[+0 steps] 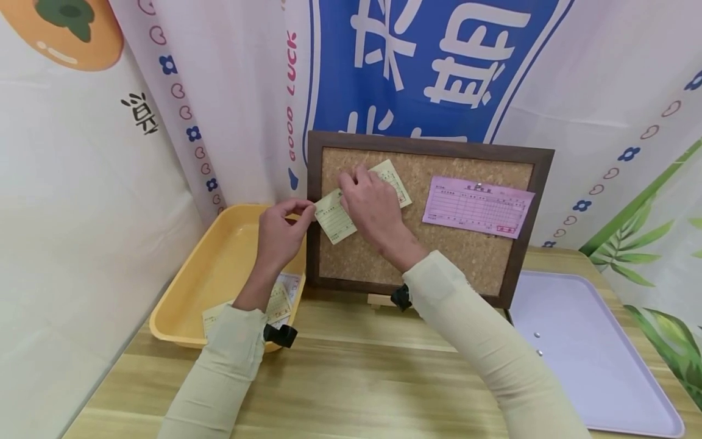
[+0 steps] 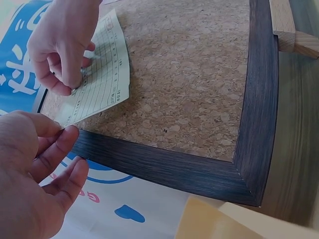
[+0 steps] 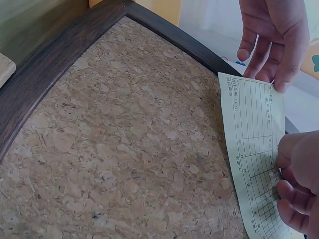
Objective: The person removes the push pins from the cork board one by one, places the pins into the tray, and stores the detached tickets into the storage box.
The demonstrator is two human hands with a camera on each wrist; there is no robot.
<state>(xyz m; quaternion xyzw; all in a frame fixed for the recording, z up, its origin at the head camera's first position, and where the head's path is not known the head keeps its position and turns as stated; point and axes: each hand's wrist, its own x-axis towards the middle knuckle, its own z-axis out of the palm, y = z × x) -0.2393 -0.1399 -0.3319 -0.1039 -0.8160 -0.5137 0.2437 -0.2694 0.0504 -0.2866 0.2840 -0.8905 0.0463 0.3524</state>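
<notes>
A pale yellow receipt slip (image 1: 334, 216) lies slantwise over the upper left of the framed cork board (image 1: 362, 262). My left hand (image 1: 282, 231) pinches the slip's left corner between thumb and index finger, beside the frame's left edge. The right hand (image 1: 375, 207) covers the slip's middle. In the left wrist view its thumb and forefinger meet on the slip's face, around a small dark bit that looks like a pushpin, mostly hidden. The slip's lower edge bows away from the cork. To the right, a pink slip (image 1: 477, 207) hangs from a pushpin (image 1: 479, 186).
At the left stands a yellow tray (image 1: 186, 274) with more slips (image 1: 280, 302) in it. A lilac tray (image 1: 592, 360) at the right holds two small metallic pins (image 1: 538, 344). The board leans upright on a wooden stand (image 1: 381, 300) on the wooden table (image 1: 340, 384).
</notes>
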